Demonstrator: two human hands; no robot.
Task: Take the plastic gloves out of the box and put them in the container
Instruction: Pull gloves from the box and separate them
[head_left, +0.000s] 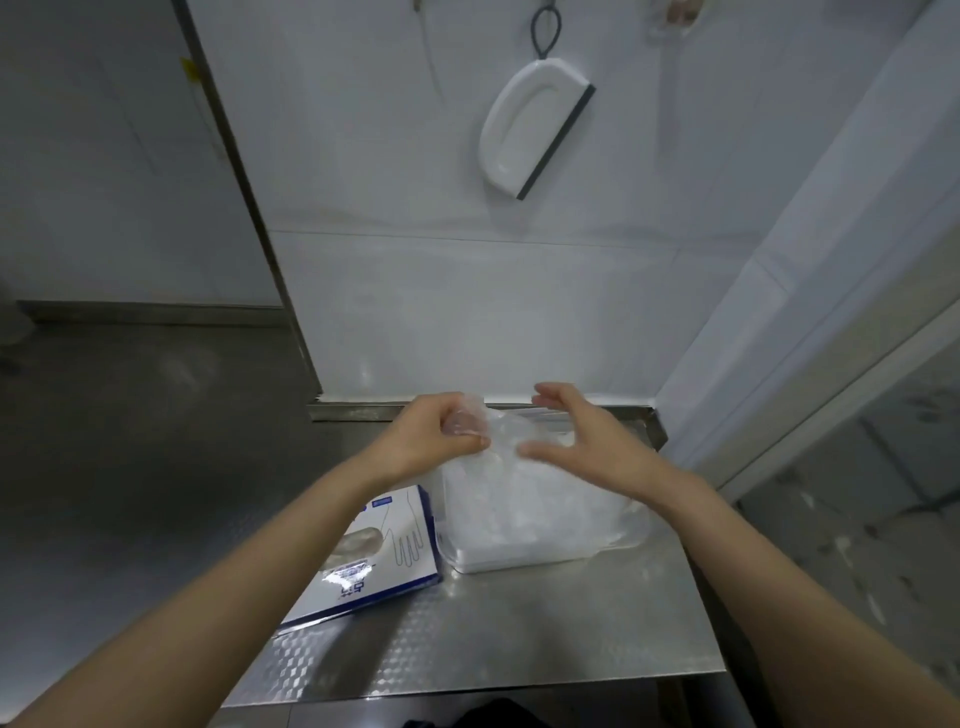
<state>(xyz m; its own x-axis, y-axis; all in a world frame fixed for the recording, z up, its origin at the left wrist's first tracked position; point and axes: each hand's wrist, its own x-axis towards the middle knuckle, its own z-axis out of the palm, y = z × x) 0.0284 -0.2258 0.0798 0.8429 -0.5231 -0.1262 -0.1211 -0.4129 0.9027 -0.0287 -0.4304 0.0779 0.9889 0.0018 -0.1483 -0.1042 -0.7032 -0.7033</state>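
- A corner of white tiled wall (415, 286) stands behind one steel table (519, 623) with an embossed top
- One clear container (631, 538) sits at the middle right of the table, open side up, filled with whitish plastic gloves (524, 519)
- One blue-and-white box (384, 551) lies flat just left of the container, printed face up, its long axis slanting from far right to near left
- One white squeegee (535, 124) hangs tilted on the wall
- The left hand (426, 434) is curled tight round a crumpled wad of gloves (470, 418) above the container's far left corner
- The right hand (582, 436) hovers over the container, thumb and fingers spread well apart and holding nothing; blur hides whether the fingertips touch the plastic
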